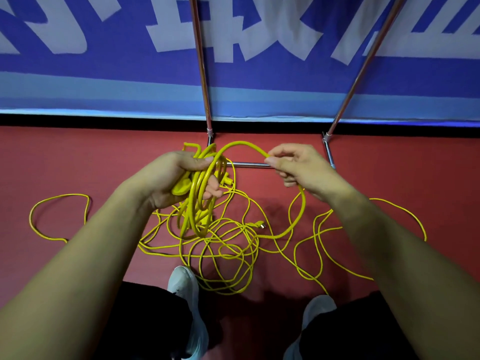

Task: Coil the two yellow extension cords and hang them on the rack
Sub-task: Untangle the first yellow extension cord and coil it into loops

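One left hand (179, 175), one right hand (298, 165), two shoes (181, 284), one rack (249, 165), one cord tangle (228, 248).

Left arm (85, 245) and right arm (389, 242) reach forward. Left hand (179, 175) grips loops of thin yellow extension cord (241, 143); right hand (298, 165) pinches one strand.

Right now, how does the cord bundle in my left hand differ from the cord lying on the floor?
The bundle is gathered in neat, stacked loops; the floor cord sprawls in loose, crossing tangles. The bundle hangs lifted, gripped by the left hand; the floor cord lies flat on the red floor. Both are yellow.
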The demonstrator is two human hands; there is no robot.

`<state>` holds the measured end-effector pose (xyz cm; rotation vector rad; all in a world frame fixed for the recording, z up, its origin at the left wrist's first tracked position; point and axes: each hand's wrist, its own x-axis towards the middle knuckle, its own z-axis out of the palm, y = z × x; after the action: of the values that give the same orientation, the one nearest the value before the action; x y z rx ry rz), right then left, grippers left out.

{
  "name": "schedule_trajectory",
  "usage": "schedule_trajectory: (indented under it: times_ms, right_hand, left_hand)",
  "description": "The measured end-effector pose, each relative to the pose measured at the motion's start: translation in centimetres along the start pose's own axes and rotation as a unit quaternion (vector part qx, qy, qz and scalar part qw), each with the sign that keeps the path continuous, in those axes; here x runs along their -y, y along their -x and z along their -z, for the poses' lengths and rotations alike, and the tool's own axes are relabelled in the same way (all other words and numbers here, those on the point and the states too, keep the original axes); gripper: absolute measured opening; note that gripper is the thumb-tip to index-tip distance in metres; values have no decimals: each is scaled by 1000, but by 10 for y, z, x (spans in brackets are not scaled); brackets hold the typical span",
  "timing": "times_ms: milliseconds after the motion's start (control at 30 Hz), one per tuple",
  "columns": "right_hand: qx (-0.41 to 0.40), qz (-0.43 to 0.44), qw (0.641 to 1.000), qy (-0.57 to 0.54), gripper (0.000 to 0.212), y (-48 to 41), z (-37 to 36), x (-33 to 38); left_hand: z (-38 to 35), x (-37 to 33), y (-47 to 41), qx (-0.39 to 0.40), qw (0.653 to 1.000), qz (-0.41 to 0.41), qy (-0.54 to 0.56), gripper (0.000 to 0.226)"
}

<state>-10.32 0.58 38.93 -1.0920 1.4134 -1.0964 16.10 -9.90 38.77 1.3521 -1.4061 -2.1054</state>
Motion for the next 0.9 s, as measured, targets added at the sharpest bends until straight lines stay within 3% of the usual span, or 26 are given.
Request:
schedule_trajectory:
  times_ms: [167,267,367,500,667,733,900]
  right_hand:
    - [64,72,985,145,7,9,-16,23]
    - [94,126,973,168,8,13,-35,31]
    - [78,108,978,158,15,9,-34,29]
    - [143,4,956,257,17,5,3,-1]
    - [11,-27,999,36,4,2,1,-7]
    - [-23,-3,998,64,5,1,-2,0]
    - [8,86,984,153,7,10,-19,21]
  left_hand:
    - [-18,-5,14,50,998,-6,24,67]
    - [-39,-12,28,123,991,-10,59,22]
    - [-45,-20,36,152,983,-16,106,11]
    - [-34,-27,36,131,976,-46,169,7]
    - [-26,-24,34,110,988,-33,101,20]
    - [-27,-23,34,113,989,-26,92,21]
    - [-34,-16,29,133,988,-13,83,27]
